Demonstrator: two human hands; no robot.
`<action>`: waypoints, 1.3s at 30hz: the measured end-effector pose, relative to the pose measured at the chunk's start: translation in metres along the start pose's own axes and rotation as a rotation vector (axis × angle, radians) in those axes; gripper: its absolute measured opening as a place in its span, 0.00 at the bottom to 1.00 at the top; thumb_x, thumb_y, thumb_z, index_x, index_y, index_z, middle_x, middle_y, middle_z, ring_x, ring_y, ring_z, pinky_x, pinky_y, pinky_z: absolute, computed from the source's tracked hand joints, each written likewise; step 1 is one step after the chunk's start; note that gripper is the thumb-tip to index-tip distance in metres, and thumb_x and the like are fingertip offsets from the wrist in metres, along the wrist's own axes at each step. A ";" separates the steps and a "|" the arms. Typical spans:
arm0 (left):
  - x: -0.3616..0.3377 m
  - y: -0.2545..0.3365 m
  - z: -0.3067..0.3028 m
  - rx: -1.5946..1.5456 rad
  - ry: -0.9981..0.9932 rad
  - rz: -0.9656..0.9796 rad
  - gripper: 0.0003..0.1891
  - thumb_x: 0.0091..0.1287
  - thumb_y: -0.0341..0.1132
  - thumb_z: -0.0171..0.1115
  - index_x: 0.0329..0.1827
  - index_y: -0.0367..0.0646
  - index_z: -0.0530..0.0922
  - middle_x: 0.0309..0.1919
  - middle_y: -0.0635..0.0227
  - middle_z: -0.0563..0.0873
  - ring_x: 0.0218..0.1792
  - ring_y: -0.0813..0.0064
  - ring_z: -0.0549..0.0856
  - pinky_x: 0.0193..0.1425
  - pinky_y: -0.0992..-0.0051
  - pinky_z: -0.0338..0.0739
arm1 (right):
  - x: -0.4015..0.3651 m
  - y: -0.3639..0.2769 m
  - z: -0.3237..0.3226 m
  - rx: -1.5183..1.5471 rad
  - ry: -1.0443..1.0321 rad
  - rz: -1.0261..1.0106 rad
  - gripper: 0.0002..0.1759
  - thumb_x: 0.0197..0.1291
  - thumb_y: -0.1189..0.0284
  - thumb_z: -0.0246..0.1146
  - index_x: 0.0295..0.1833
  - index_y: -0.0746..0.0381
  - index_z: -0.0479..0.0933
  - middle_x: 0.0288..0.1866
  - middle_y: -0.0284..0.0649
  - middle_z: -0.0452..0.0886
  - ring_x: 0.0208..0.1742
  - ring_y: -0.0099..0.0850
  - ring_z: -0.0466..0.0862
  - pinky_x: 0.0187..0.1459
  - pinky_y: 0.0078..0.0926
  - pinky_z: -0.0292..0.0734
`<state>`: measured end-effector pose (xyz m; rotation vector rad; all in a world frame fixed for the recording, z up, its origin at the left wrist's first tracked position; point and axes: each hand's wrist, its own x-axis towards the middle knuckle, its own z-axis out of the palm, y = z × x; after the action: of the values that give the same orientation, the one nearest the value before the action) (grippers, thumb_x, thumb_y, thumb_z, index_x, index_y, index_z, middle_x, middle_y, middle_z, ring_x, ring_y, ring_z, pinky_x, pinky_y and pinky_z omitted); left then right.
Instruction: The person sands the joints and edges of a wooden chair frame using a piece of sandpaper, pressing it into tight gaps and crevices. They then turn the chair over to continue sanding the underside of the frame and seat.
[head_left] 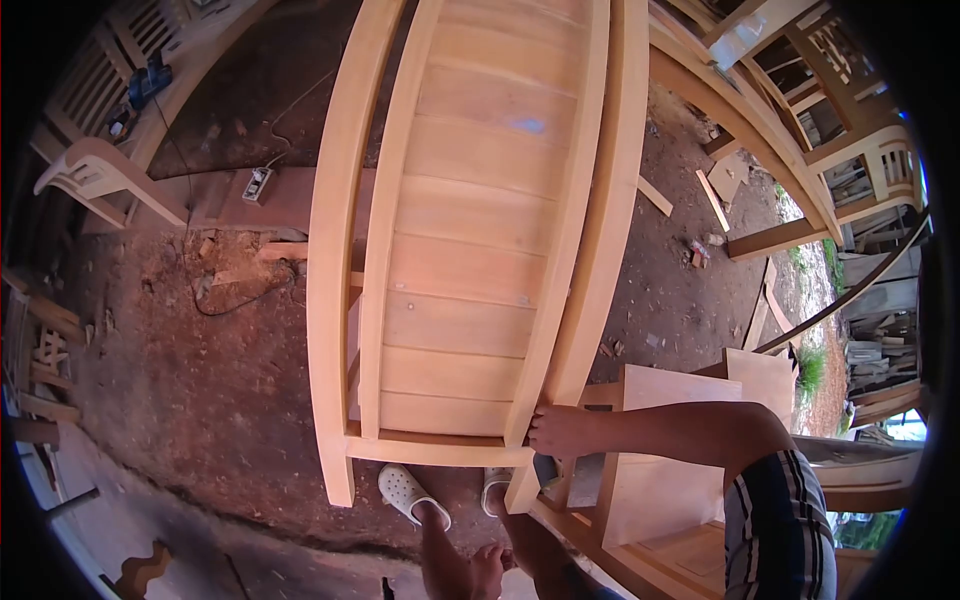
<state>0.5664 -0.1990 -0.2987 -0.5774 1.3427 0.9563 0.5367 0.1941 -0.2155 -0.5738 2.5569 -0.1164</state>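
Observation:
A long pale wooden frame (331,250) with a slatted panel (465,260) stretches away in front of me. My right hand (560,431) is closed at the near right corner of the frame, its fingers against the side rail. Under that hand a dark grey piece that looks like sandpaper (546,470) sticks out along the rail's edge. Low in the view, between my knees, my left hand (488,570) is held with curled fingers, away from the frame. Whatever it may hold is hidden.
A power strip (258,186) with a cable lies on the dirt floor at left. A blue power tool (150,80) rests on a wooden bench. Flat boards (665,480) stand beside my right arm. Offcuts (655,196) and a curved wooden frame (760,120) are farther right.

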 end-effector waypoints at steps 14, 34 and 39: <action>0.001 0.002 -0.004 0.021 -0.040 0.043 0.10 0.72 0.34 0.56 0.41 0.35 0.79 0.28 0.61 0.84 0.26 0.72 0.86 0.32 0.75 0.83 | 0.003 -0.005 0.010 -0.005 0.004 0.068 0.07 0.54 0.66 0.61 0.27 0.54 0.81 0.29 0.31 0.85 0.36 0.30 0.86 0.47 0.32 0.74; -0.015 0.017 0.014 0.073 -0.010 -0.016 0.10 0.72 0.34 0.57 0.45 0.35 0.79 0.30 0.62 0.84 0.29 0.69 0.86 0.34 0.73 0.84 | -0.006 -0.001 0.008 0.108 0.145 0.051 0.05 0.52 0.68 0.61 0.27 0.53 0.81 0.27 0.30 0.84 0.36 0.29 0.85 0.47 0.35 0.74; -0.008 0.015 0.008 0.051 -0.004 -0.030 0.10 0.72 0.34 0.56 0.45 0.35 0.79 0.30 0.62 0.84 0.30 0.70 0.87 0.35 0.73 0.84 | 0.002 -0.007 -0.003 0.075 0.031 0.084 0.06 0.53 0.68 0.61 0.28 0.54 0.81 0.28 0.30 0.84 0.36 0.29 0.84 0.45 0.34 0.73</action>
<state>0.5587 -0.1871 -0.2868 -0.5547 1.3473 0.8962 0.5361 0.1871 -0.2126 -0.4387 2.5899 -0.1919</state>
